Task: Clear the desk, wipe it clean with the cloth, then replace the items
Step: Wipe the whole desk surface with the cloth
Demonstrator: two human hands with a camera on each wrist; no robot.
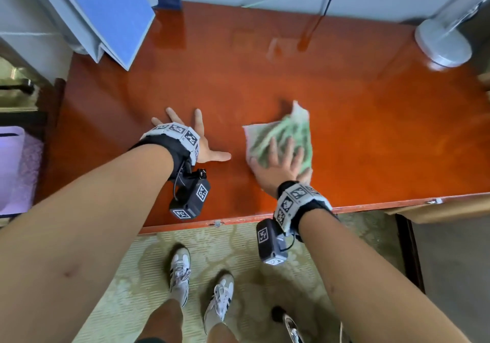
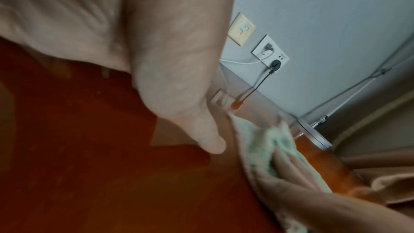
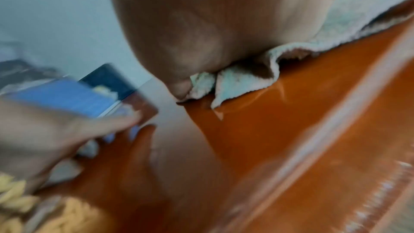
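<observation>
A glossy orange-red desk [image 1: 265,83] fills the head view. My right hand [image 1: 281,162] lies flat with straight fingers on a green and white cloth [image 1: 286,133], pressing it onto the desk near the front edge. The cloth [image 2: 262,144] shows blurred in the left wrist view, and in the right wrist view the cloth [image 3: 347,24] bunches under my palm. My left hand [image 1: 196,141] rests on the desktop with fingers spread, a short way left of the cloth and holding nothing.
A blue folder in a grey file holder [image 1: 106,16] leans at the desk's back left corner. A white round lamp base [image 1: 442,43] stands at the back right. A black cable [image 1: 328,0] hangs down the wall behind. The desk's front edge [image 1: 265,216] runs just behind my wrists.
</observation>
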